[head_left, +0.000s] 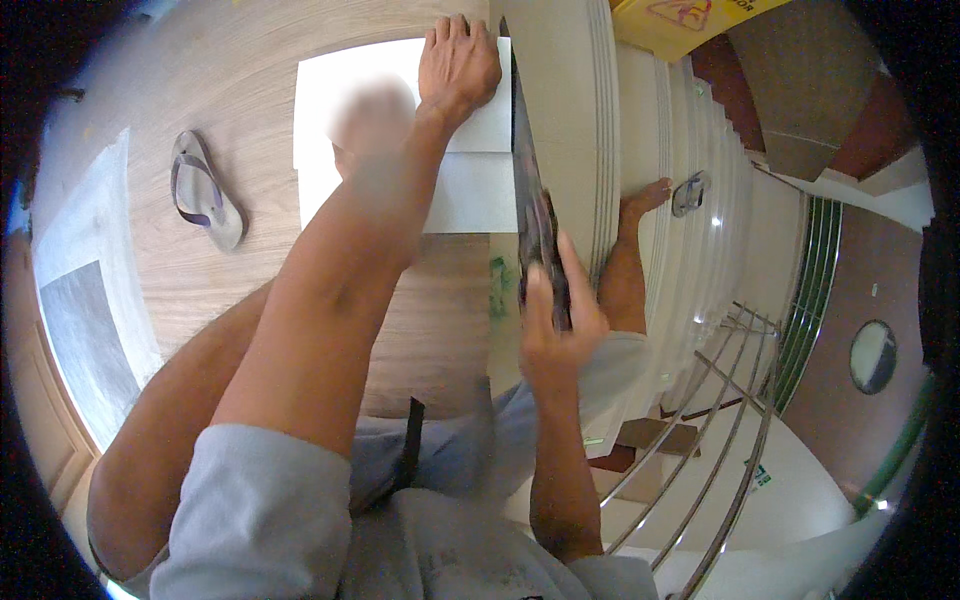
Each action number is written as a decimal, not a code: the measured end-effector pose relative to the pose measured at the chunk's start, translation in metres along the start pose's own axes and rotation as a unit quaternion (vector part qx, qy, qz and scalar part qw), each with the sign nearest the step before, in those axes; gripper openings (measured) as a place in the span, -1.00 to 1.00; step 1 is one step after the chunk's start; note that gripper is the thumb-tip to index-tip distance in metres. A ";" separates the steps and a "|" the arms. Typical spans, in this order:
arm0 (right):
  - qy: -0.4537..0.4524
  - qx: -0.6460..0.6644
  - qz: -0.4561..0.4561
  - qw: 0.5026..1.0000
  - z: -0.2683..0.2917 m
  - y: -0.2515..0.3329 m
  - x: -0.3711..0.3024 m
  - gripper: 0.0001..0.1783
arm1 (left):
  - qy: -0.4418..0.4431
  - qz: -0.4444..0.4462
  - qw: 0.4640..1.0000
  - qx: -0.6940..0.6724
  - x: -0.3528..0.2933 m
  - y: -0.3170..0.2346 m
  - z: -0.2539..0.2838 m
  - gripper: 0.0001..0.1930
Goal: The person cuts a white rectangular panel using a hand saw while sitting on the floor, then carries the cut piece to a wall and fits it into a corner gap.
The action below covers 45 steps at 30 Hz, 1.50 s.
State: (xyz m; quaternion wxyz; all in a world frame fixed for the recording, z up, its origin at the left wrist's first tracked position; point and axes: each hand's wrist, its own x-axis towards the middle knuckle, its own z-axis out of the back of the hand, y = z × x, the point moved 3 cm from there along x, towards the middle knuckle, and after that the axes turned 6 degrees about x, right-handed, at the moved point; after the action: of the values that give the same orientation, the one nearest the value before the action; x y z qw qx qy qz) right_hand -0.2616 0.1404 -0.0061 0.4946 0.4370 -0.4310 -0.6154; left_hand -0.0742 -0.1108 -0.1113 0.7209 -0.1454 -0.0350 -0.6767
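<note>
White flat panels [400,210], one overlapping the other, lie on a wood-patterned surface. At the far right corner of the upper one is my left hand [460,65], pressing down with its fingers bent over the far edge. My right hand [563,320] grips the dark handle of a handsaw. The saw's long blade [522,130] points away from me along the panels' right edge; whether its teeth touch them I cannot tell. Partly behind my left forearm, a blurred shape, seemingly my left foot [342,160], rests on the panels.
A grey flip-flop [207,192] lies left of the panels, another [690,193] on the steps at right. My bare right foot [650,195] rests on a lower step [690,260]. Metal railings [700,430] run at lower right. A yellow sign [690,22] stands at the far right.
</note>
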 end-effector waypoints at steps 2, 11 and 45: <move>0.003 0.001 -0.021 1.000 0.013 0.014 -0.022 -0.47 | -0.016 -0.002 1.000 -0.001 0.000 0.001 -0.003 -0.70; -0.013 0.006 0.082 0.997 -0.036 -0.024 0.068 -0.50 | -0.045 -0.028 0.999 0.000 0.002 0.003 -0.007 -0.74; -0.005 -0.019 0.080 0.997 -0.022 -0.007 0.035 -0.47 | -0.048 -0.001 0.999 -0.026 0.003 0.006 -0.009 -0.73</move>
State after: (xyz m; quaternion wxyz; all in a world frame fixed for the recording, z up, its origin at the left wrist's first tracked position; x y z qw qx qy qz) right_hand -0.2463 0.1047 -0.0226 0.5481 0.3885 -0.4555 -0.5841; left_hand -0.0688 -0.1155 -0.1198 0.7135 -0.1959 -0.0519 -0.6707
